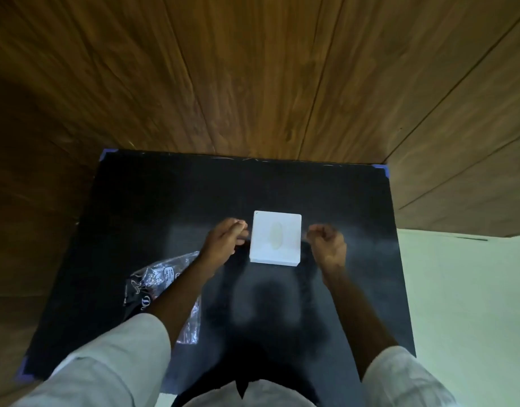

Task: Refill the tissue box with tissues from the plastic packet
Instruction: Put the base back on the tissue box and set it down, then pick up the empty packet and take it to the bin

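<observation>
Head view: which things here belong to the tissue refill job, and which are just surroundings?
Part of the job:
- white tissue box, standing between the hands
- clear plastic packet, flat and crumpled, partly under the left forearm
- left hand and right hand, either side of the box

Just there:
- black mat
- blue tape at its corners
- wooden panelling

Black worktop against wood-panelled walls, dim light.

The matte black worktop [170,201] has blue tape [385,169] at its corners and shows a soft glare. Brown wood-grain panelling [253,69] rises beyond and to both sides; a pale greenish floor [464,304] lies off its right edge.
</observation>
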